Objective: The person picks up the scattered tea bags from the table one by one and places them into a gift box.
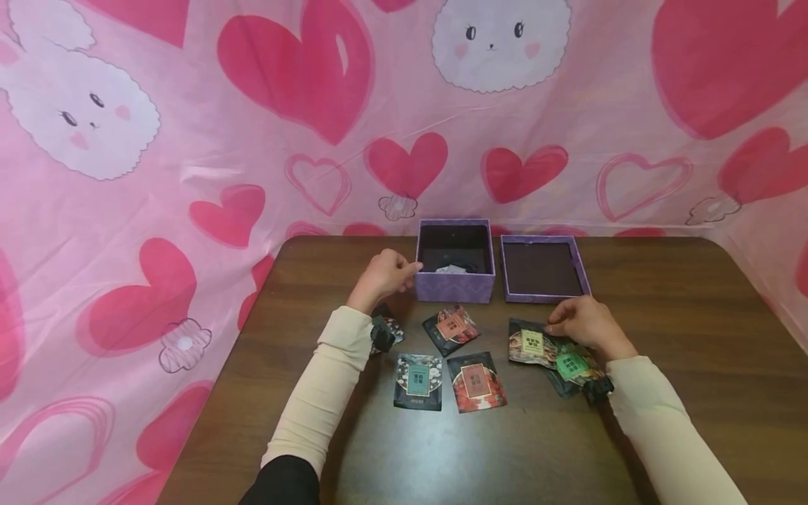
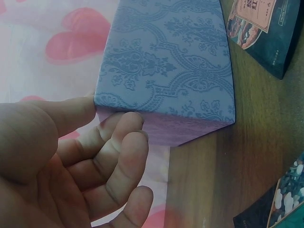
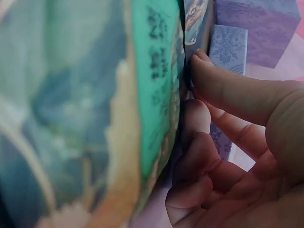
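The purple box is touched at its left wall by the left hand, fingers loosely bent. Right of the box, a green-labelled packet is pinched by the right hand.

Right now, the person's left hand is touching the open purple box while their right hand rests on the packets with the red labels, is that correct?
Not quite: the right hand rests on the packets with green labels, as the head view shows. The red-labelled packets lie untouched. The left hand does touch the open purple box.
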`<state>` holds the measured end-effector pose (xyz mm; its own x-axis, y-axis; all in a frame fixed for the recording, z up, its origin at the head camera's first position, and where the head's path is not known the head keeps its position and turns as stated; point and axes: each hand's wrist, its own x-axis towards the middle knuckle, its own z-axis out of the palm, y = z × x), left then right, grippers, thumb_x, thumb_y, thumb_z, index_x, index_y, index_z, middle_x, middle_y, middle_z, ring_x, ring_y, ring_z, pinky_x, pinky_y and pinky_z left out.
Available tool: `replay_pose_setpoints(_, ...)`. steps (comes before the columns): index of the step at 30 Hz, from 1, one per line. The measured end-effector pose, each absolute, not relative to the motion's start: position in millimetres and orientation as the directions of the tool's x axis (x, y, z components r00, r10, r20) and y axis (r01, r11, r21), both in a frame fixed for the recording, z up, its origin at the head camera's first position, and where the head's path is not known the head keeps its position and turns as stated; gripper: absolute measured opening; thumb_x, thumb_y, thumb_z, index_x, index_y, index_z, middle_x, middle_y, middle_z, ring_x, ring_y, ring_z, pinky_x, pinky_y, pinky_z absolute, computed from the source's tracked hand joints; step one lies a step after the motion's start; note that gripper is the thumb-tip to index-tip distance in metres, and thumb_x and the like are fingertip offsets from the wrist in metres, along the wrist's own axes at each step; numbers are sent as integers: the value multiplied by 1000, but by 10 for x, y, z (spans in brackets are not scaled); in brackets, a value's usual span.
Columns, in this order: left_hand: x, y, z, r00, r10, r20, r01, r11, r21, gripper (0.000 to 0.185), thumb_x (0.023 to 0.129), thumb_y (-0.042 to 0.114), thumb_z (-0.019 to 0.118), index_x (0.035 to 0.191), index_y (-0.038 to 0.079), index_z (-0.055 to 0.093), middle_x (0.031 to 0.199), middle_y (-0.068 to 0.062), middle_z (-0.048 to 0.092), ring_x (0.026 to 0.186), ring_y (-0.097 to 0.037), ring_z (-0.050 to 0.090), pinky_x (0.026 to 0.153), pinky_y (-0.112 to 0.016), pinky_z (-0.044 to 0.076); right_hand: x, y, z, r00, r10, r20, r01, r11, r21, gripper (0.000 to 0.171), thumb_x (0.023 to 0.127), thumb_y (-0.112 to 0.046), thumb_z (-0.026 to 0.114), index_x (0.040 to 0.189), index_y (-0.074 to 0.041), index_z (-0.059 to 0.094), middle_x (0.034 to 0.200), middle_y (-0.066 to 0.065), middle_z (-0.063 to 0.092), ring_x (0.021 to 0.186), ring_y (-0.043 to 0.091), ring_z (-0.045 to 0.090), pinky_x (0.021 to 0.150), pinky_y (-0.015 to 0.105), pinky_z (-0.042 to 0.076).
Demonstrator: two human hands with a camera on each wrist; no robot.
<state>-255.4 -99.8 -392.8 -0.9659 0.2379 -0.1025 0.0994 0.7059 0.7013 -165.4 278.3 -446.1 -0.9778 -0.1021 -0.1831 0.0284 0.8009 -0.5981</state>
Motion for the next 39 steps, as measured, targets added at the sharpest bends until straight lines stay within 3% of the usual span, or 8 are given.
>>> replay_pose_setpoints(11, -2543, -998, -3897, -966, 230, -116, 84, 706, 704, 37, 99, 33, 67, 75, 5, 72, 72, -8, 71, 64, -20, 66, 63, -33, 51, -1630, 2762, -4473, -989, -85, -124, 5, 808, -589, 12, 83, -17, 84, 77, -12, 76, 77, 1, 71, 78, 27, 57, 64, 38, 42)
replay_pose_setpoints(21, -2547, -1006, -3894, -965, 235, -113, 90, 710, 699, 38, 98, 36, 67, 78, 5, 73, 71, -6, 70, 66, -21, 66, 63, -33, 49, -1608, 2699, -4470, -984, -146, -100, -67, 833, -549, 17, 88, -7, 72, 73, -12, 65, 74, 0, 64, 68, 21, 53, 60, 35, 41)
replay_pose_setpoints(27, -2534, -994, -3887, -961, 252, -115, 102, 709, 698, 39, 99, 35, 66, 82, 2, 74, 73, -9, 71, 70, -26, 68, 62, -32, 47, -1580, 2693, -4417, -979, -156, -130, -59, 829, -556, 16, 91, -6, 69, 77, -10, 64, 76, 3, 63, 70, 23, 53, 62, 37, 42)
replay_pose_setpoints(34, -2516, -999, -3878, -963, 242, -116, 91, 702, 706, 39, 98, 36, 67, 80, 1, 74, 72, -7, 70, 73, -28, 68, 62, -32, 47, -1578, 2684, -4401, -990, -127, -66, -60, 787, -614, 11, 91, -6, 71, 80, -9, 67, 75, 1, 64, 72, 20, 56, 64, 35, 44)
replay_pose_setpoints(39, -2521, -1003, -3877, -963, 242, -119, 90, 704, 705, 39, 99, 35, 66, 81, 1, 74, 71, -6, 69, 72, -27, 67, 61, -32, 47, -1572, 2691, -4422, -990, -111, -83, -31, 760, -649, 6, 92, -10, 73, 93, -4, 74, 83, 5, 72, 78, 22, 64, 65, 37, 48)
